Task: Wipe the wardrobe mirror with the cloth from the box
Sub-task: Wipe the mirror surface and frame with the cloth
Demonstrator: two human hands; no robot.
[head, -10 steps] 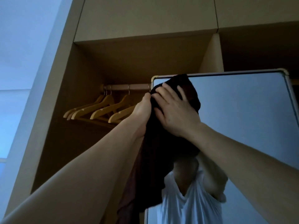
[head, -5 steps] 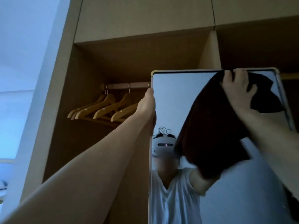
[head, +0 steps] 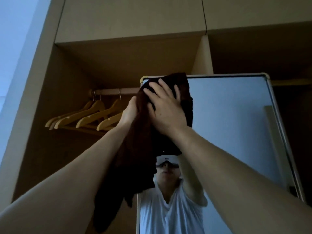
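The dark brown terry cloth [head: 184,92] covers the top left corner of the tall metal-framed mirror [head: 228,124], its tail hanging down the left edge. The right hand [head: 166,108] presses it flat with fingers splayed, probably to wipe a broad patch. The left hand [head: 129,114] sits at the mirror's left edge, likely steadying it; its fingers are hidden, so I cannot tell its grip.

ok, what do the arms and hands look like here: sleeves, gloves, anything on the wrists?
The left forearm and right forearm are bare to the frame edge, with no sleeves in direct view. The left hand and right hand are ungloved, with no watch, band or ring visible. The mirror reflects a white short-sleeved T-shirt.
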